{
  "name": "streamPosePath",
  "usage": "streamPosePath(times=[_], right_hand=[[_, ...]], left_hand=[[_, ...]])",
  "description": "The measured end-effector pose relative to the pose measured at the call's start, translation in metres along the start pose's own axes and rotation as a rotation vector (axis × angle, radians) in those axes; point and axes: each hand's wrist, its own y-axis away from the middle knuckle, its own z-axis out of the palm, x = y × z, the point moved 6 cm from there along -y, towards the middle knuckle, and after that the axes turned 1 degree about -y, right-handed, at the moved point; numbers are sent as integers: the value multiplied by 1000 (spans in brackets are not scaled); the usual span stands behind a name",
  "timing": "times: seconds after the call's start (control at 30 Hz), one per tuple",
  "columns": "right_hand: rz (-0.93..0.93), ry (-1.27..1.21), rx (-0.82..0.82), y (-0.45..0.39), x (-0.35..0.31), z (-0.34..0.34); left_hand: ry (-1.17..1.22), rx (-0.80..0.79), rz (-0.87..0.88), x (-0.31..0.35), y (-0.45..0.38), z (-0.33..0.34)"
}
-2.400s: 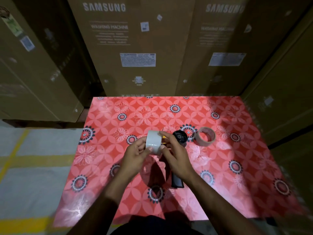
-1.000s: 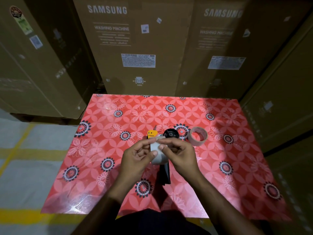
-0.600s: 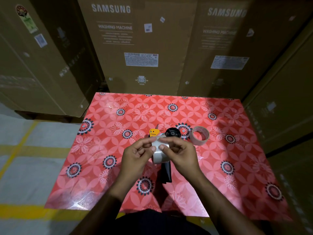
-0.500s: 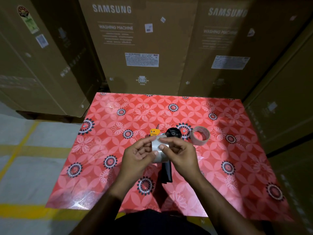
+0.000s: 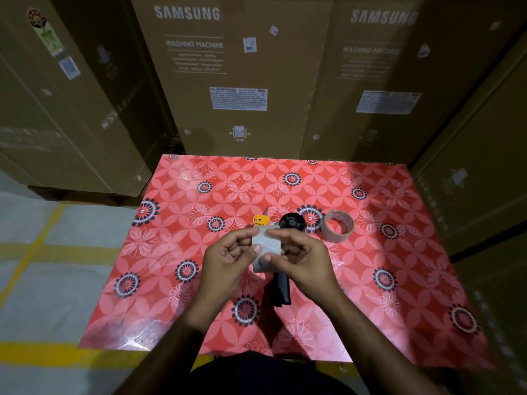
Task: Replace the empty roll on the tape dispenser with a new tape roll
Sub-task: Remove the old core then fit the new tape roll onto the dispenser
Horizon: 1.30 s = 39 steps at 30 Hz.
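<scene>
Both hands are pinching the new tape roll above the counter.

The left hand (image 5: 228, 259) and right hand (image 5: 302, 259) are gripping the pale tape roll (image 5: 266, 252) between fingertips and thumbs, over the black tape dispenser (image 5: 285, 252) lying on the red floral counter (image 5: 399, 280). The empty roll (image 5: 337, 226) is lying just right of the dispenser's hub.

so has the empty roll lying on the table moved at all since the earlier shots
No. The empty roll lies just right of the dispenser's black hub, beside the same dark flower on the tablecloth; only the camera shifted.
</scene>
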Motion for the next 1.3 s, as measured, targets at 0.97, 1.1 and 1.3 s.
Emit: streamPosePath(times=[0.97,1.1,1.3], right_hand=[[98,17,-138,-29,3,-19],[51,72,-141,-27,0,-16],[154,-116,-112,-14,20,-10]], left_hand=[[-7,-154,-18,0,-5,10],[-114,-61,-7,0,-9,6],[-258,40,66,-2,-16,-6]])
